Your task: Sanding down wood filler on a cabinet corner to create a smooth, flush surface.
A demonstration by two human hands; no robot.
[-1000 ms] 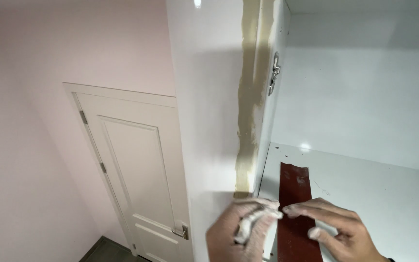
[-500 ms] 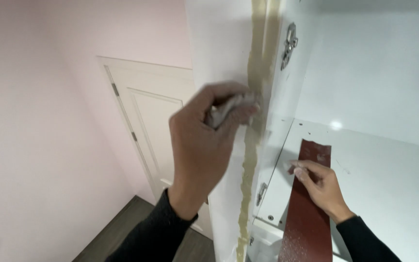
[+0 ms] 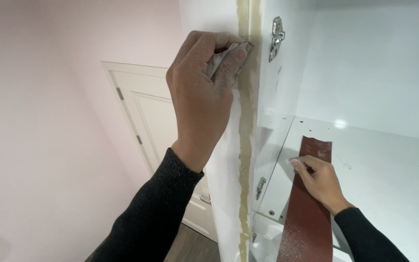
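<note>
The landmark is the tall white cabinet side panel (image 3: 221,184), which has a beige strip of bare filler (image 3: 245,145) along its front edge; the left hand (image 3: 202,92) is high on this panel, dusty with white powder, its fingers curled closed around a small folded piece of grey sandpaper (image 3: 221,54); the sandpaper is pressed against the beige strip, near the top of the panel, just left of the upper metal hinge plate (image 3: 276,38) that sits on the inner face of the panel. The left arm wears a black sleeve (image 3: 156,213) and comes up from below.

To the right of the panel, inside the cabinet, a white shelf (image 3: 389,165) goes across; on it lies a long dark red strip of sandpaper (image 3: 306,213), speckled with white dust, which hangs over the front of the shelf; the right hand (image 3: 321,182) lies flat and open on this strip, fingers spread a little, holding it down without gripping. A lower metal hinge plate (image 3: 261,187) is on the inner face of the panel, just under the shelf level. To the left of the panel there is a pale pink wall (image 3: 49,121) and a white panelled door (image 3: 151,121).
</note>
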